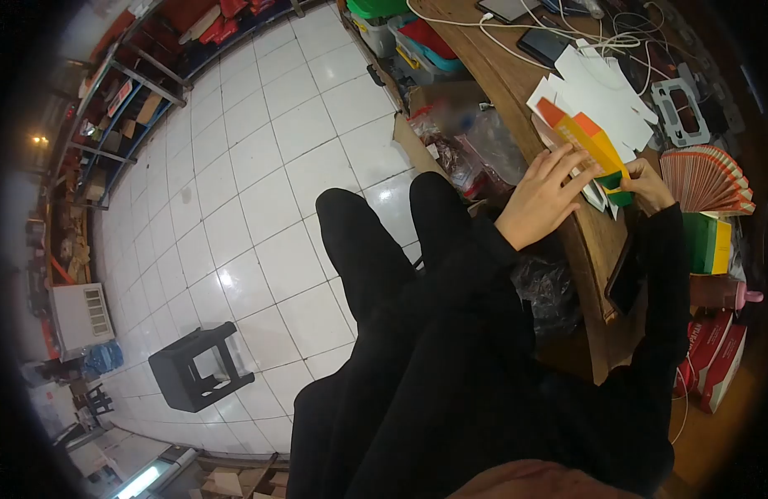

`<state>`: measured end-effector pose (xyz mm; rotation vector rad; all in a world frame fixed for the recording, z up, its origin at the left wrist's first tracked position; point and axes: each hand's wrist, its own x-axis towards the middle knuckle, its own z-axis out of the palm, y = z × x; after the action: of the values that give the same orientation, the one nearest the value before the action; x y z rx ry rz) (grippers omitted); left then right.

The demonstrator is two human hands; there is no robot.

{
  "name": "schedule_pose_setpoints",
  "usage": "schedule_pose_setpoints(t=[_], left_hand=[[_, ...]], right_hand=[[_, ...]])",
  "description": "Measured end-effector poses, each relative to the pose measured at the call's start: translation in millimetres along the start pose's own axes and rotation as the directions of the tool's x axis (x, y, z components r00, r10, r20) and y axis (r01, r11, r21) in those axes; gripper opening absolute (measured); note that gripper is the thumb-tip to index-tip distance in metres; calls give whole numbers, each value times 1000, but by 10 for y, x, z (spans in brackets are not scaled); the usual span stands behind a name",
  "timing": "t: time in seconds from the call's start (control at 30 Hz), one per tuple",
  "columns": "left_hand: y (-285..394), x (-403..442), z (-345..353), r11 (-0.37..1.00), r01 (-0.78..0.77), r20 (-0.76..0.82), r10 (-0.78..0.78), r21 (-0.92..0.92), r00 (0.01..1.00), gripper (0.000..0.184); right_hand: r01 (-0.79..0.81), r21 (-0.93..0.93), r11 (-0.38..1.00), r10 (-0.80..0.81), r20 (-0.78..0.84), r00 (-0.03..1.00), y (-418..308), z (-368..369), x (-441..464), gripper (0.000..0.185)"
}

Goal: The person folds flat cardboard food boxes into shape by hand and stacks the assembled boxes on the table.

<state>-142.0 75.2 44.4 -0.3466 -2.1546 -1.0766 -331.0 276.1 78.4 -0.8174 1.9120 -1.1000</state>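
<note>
A yellow, orange and green folding carton (590, 143) is held at the wooden table's edge, its flaps partly raised. My left hand (544, 198) lies along its near side, fingers stretched over the panel and thumb lower down, gripping it. At the carton's green end, my right hand (647, 185) pinches the edge between thumb and fingers. Beneath and behind the carton lie flat white carton blanks (612, 91), printed side hidden. A fanned stack of orange-striped printed pieces (705, 179) sits just right of my right hand.
A green and yellow box (706, 243) and red packages (710, 359) lie on the right. White cables (558, 41) and a dark phone (542, 47) are at the table's far end. Plastic bags (492, 141) lie under the table edge. A black stool (203, 368) rests on the tiled floor.
</note>
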Motion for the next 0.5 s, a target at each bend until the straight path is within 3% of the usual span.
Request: schedule_pose_setpoints(t=[0.07, 0.17, 0.23, 0.27, 0.3, 0.37, 0.4, 0.47, 0.5], left_hand=[[-18, 33, 90, 997, -14, -52, 19, 81, 998, 60], [-78, -11, 211, 987, 66, -78, -55, 146, 995, 63], [-158, -56, 274, 989, 5, -245, 32, 146, 969, 64], [-175, -86, 262, 974, -28, -347, 107, 225, 932, 61], [-140, -57, 194, 973, -24, -352, 106, 229, 930, 61], [-36, 24, 45, 968, 166, -309, -102, 189, 946, 48], [-153, -4, 120, 984, 170, -277, -146, 61, 950, 29], [-324, -57, 214, 989, 120, -210, -100, 85, 973, 23], [-381, -61, 253, 993, 66, -143, -50, 102, 988, 17]], right_hand=[[-42, 229, 973, 16, 114, 993, -11, -29, -18, 30], [-48, 249, 967, -5, 206, 978, 191, -195, -23, 29], [-74, 244, 967, 44, 128, 991, -90, 47, -126, 26], [-61, 127, 990, 63, -10, 998, -195, 133, -174, 24], [-62, 8, 998, 62, -148, 987, -275, 203, -225, 22], [0, -227, 974, -74, -318, 945, -422, 377, -400, 20], [17, -352, 936, -165, -395, 904, -523, 463, -523, 20], [-66, -698, 713, -442, -521, 730, -582, 544, -835, 19], [-101, -728, 678, -550, -593, 588, -589, 623, -984, 19]])
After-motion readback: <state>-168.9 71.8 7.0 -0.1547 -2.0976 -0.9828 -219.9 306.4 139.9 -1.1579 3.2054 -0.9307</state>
